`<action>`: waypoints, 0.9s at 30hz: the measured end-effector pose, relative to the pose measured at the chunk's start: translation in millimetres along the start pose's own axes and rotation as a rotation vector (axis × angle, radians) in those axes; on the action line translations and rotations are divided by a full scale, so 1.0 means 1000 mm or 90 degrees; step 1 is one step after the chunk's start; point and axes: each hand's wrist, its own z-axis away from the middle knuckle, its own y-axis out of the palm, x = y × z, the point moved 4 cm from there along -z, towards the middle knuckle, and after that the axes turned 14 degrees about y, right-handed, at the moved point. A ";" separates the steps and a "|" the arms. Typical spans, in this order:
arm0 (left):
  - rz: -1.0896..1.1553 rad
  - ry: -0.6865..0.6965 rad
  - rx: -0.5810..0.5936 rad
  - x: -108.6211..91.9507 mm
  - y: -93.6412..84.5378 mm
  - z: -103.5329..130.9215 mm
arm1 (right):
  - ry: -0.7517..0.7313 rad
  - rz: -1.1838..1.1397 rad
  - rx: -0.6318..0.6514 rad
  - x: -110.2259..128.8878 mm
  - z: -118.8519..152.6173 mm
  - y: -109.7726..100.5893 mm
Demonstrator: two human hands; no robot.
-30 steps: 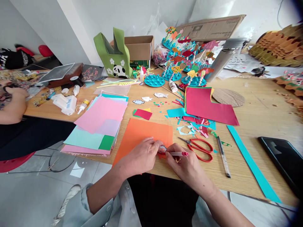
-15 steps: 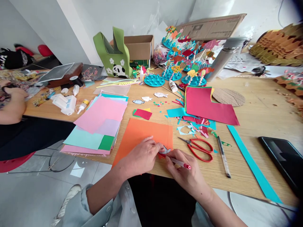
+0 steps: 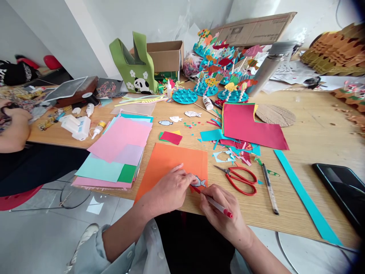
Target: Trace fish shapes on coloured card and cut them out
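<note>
My left hand point(image 3: 172, 188) lies on an orange sheet of paper point(image 3: 173, 154) with its fingers stretched out. Its fingertips press a small fish cutout point(image 3: 199, 182), grey with a dark outline, near the sheet's right edge. My right hand point(image 3: 224, 207) is closed around a red-capped pen point(image 3: 218, 205) with a clear barrel. The pen's point is close to the lower edge of the cutout, partly hidden by fingers. Red-handled scissors point(image 3: 239, 180) lie just beyond my right hand, their blades parted.
Stacked coloured paper point(image 3: 119, 137) lies left, red paper point(image 3: 251, 127) and scraps point(image 3: 239, 148) ahead. A black pen point(image 3: 269, 186), blue strip point(image 3: 305, 198) and phone point(image 3: 339, 194) are right. Fish cutouts point(image 3: 176, 119), a green bag point(image 3: 137, 72) and a bottle point(image 3: 270, 68) stand farther back. Another person's arm point(image 3: 14, 121) is far left.
My right hand and the pen have shifted slightly right and down, away from the fish cutout's tail, so more of the cutout shows. My left hand stays nearly in place.
</note>
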 end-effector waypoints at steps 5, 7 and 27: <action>-0.010 0.003 0.001 -0.001 0.000 0.001 | -0.002 -0.007 0.006 -0.002 0.001 0.001; -0.015 0.003 0.004 -0.001 0.000 0.001 | -0.008 -0.009 0.001 -0.001 0.001 0.000; 0.000 0.000 0.014 -0.002 -0.001 0.000 | -0.004 -0.001 -0.026 -0.001 0.002 -0.001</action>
